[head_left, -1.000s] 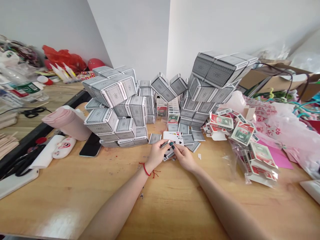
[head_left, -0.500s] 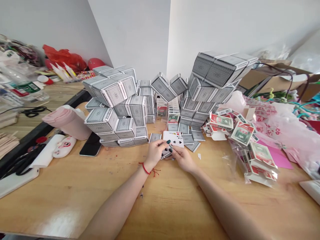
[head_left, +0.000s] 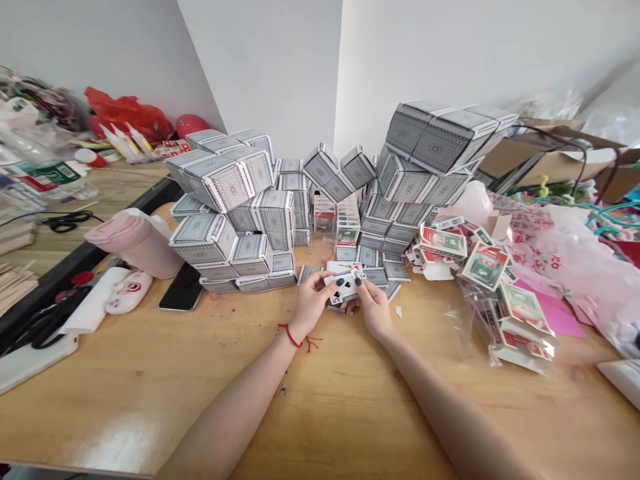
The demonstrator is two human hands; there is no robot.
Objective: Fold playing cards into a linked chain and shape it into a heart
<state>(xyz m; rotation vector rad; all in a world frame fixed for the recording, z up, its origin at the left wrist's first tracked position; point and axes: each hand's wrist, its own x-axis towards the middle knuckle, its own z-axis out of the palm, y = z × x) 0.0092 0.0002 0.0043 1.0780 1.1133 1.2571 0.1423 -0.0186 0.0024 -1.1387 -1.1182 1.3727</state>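
Note:
My left hand [head_left: 311, 301] and my right hand [head_left: 374, 303] grip a playing card [head_left: 345, 288] from its two ends, thumbs on its face. It shows black pips and a 5 in the corner. My fingers underneath are partly hidden, and whether more cards lie under it I cannot tell. Just beyond, other loose cards [head_left: 395, 268] lie on the table, most with grey patterned backs up. Behind them stand blocks made of cards: a tall stack on the left [head_left: 235, 220], one on the right [head_left: 430, 147], and a V-shaped pair [head_left: 327, 170] between.
Torn card boxes [head_left: 523, 310] and pink plastic bags [head_left: 555, 247] lie on the right. To the left are a phone [head_left: 181, 290], a pink tumbler [head_left: 137, 243] and a white mouse [head_left: 129, 293]. A small white scrap [head_left: 399, 311] rests beside my right hand.
The card in my hands has come up and turned, so its face now shows between both thumbs. My right hand has shifted slightly and its thumb now presses the card's right end.

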